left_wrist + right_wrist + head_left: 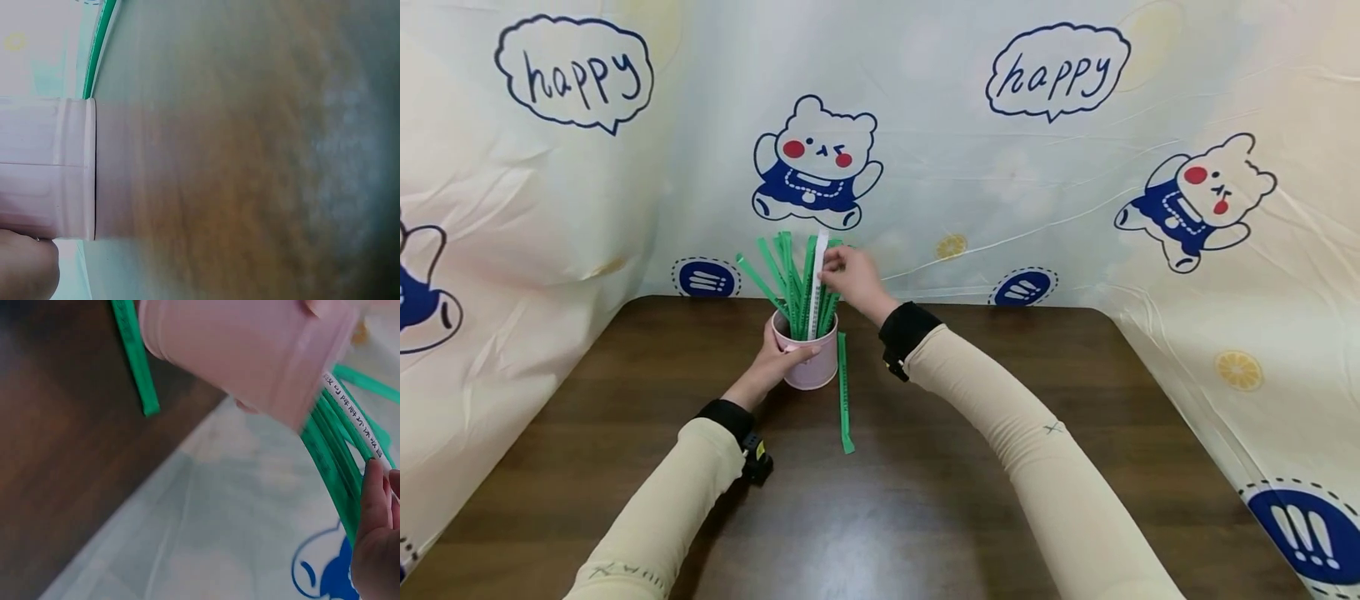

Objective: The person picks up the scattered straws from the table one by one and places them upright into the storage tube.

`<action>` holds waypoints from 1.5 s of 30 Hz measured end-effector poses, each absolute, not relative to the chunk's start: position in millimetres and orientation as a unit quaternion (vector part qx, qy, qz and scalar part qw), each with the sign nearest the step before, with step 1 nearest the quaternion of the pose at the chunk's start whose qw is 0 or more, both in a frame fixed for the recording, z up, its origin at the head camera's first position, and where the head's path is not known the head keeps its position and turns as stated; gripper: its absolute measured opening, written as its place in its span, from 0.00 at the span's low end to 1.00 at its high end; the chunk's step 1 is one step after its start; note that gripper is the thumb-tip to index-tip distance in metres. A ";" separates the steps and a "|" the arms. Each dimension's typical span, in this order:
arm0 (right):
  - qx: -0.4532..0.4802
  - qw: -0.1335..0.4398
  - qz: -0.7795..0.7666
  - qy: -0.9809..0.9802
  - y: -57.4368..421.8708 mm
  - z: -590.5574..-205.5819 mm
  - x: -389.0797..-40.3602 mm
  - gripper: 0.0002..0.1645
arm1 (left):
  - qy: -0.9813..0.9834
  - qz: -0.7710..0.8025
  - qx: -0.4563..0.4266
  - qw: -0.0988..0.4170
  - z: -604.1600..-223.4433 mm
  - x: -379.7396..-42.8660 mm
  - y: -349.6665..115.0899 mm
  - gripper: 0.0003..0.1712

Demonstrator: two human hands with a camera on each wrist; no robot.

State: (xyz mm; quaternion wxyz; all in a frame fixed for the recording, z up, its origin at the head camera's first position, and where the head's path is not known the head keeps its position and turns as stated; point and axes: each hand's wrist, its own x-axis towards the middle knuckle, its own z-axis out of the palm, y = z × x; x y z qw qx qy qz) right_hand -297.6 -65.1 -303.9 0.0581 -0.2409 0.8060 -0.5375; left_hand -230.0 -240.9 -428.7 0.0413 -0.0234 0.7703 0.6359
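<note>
A pink cup (pixel 811 372) stands toward the back of the table, holding several green paper-wrapped straws (pixel 788 287) that fan out above its rim. Among them rises one white wrapped straw (pixel 817 292); printed characters run along its wrapper in the right wrist view (pixel 353 415). My left hand (pixel 771 363) grips the cup from its left side, the thumb across the front. With finger and thumb, my right hand (pixel 857 280) pinches the upper part of the white straw. In the left wrist view, only part of the left hand (pixel 28 265) shows against the cup (pixel 37 165).
One loose green wrapped straw (pixel 844 396) lies on the brown table (pixel 970 467) just right of the cup. A printed cloth backdrop (pixel 940 167) with bears and lettering surrounds the table's back and sides.
</note>
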 end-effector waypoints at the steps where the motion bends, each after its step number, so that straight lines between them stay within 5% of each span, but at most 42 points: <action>1: -0.240 0.064 -0.534 0.808 -65.4 -307.2 -296.8 0.19 | 0.771 0.635 -0.022 0.041 -428.4 -231.0 -241.2 0.61; 12: -0.250 0.037 -0.505 0.825 -53.5 -323.5 -293.6 0.23 | 0.783 0.620 -0.001 0.044 -429.8 -228.7 -242.4 0.60; 18: -0.203 0.016 -0.548 0.811 -26.6 -349.9 -300.6 0.16 | 0.786 0.617 0.005 0.047 -431.0 -221.9 -244.1 0.58; 28: -0.173 0.164 -0.412 0.879 -34.6 -402.0 -308.4 0.11 | 0.787 0.614 0.005 0.058 -429.1 -217.0 -244.0 0.61; 30: -0.161 0.166 -0.403 0.886 -44.1 -409.2 -308.3 0.05 | 0.788 0.613 0.005 0.058 -429.9 -216.1 -242.3 0.62; 36: -0.162 0.144 -0.362 0.907 -55.8 -432.9 -295.4 0.28 | 0.789 0.612 -0.003 0.052 -437.0 -206.1 -236.2 0.63; 45: -0.114 0.176 -0.433 0.877 -46.1 -428.7 -304.2 0.20 | 0.788 0.614 -0.010 0.044 -431.4 -213.5 -240.6 0.63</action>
